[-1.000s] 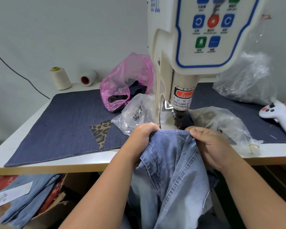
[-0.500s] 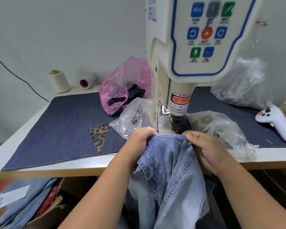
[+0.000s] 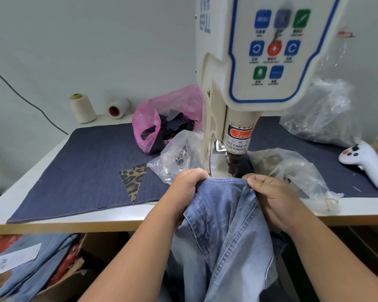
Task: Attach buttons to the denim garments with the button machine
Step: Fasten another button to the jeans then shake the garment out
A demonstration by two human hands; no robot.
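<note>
Two hands hold our work under the machine head. Our left hand (image 3: 187,187) reaches in from the near left, forearm angled up and to the right, fingers curled tight over the left end of the light denim garment (image 3: 225,232). That garment's stitched top edge runs left to right, stretched flat between our fists at the near edge of the table (image 3: 52,225), while the rest of the cloth hangs down toward us off the table. A small pink dot shows on the edge, just near the dark plunger of the button machine (image 3: 244,62), which stands directly beyond. Our right hand (image 3: 273,199) comes in from the near right, thumb on top, pinching the right end of the same edge.
</note>
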